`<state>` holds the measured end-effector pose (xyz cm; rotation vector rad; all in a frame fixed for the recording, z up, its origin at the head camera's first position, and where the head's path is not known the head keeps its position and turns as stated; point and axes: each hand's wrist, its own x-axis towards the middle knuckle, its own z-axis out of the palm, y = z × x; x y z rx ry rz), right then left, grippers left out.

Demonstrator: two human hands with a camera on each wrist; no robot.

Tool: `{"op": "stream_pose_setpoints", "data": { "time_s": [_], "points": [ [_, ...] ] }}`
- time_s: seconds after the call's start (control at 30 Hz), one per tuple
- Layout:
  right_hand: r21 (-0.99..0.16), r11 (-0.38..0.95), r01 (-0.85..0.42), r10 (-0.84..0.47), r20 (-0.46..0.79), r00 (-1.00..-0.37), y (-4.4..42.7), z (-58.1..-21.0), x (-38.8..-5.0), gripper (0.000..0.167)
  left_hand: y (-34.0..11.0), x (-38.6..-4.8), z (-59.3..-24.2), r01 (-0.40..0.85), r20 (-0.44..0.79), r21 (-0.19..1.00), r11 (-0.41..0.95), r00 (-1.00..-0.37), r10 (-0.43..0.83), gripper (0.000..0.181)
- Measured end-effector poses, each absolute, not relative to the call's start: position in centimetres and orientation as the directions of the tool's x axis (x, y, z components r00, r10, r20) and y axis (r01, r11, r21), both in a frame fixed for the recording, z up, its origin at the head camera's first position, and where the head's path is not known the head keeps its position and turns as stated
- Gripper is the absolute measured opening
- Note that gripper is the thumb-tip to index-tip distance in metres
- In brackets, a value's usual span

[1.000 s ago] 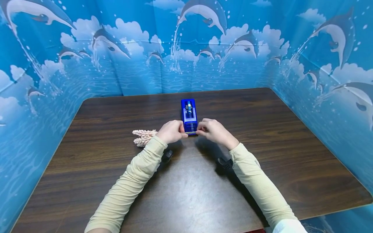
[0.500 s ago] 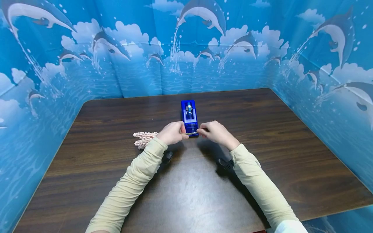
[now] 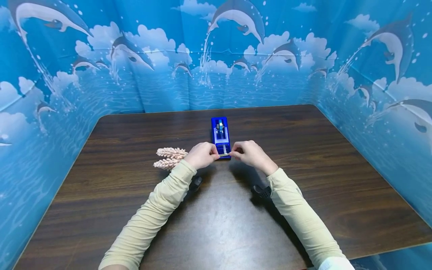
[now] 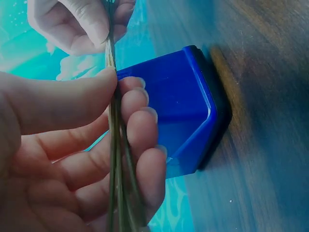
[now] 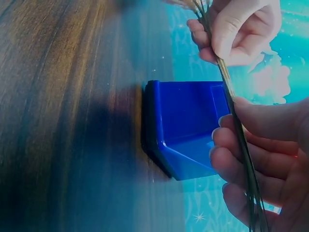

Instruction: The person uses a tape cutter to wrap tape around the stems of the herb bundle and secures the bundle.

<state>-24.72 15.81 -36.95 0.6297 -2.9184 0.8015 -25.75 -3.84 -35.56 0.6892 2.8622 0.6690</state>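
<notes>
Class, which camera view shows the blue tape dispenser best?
The head view: the blue tape dispenser lies nearly whole there, seen lengthwise from above. The left wrist view shows only one end close up, partly behind the left hand; the right wrist view likewise, behind the right hand.

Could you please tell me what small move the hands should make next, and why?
I'd probably press the stems against the near end of the blue tape dispenser: the left hand and right hand pinch them either side of a short exposed stretch, which crosses that end in the head view. I cannot tell whether they already touch it.
</notes>
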Motion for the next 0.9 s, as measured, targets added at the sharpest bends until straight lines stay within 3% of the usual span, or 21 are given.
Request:
{"op": "stream_pose_setpoints", "data": {
  "time_s": [0.17, 0.43, 0.9],
  "points": [
    [-0.493, 0.771, -0.404, -0.386, 0.143, -0.911, 15.9, -37.0, -24.9, 0.019, -4.0, -25.6, -35.5, 0.397, 0.004, 0.451, 0.800, -0.897, 0.443, 0.014],
    [-0.530, 0.783, -0.327, -0.369, 0.028, -0.929, 16.6, -37.0, -24.9, 0.039, -4.2, -25.8, -35.7, 0.420, 0.058, 0.431, 0.798, -0.896, 0.441, 0.015],
    [-0.548, 0.785, -0.287, -0.342, 0.003, -0.940, 17.6, -37.1, -25.4, 0.031, -4.2, -26.2, -35.5, 0.401, -0.021, 0.517, 0.756, -0.877, 0.480, 0.024]
  ]
}}
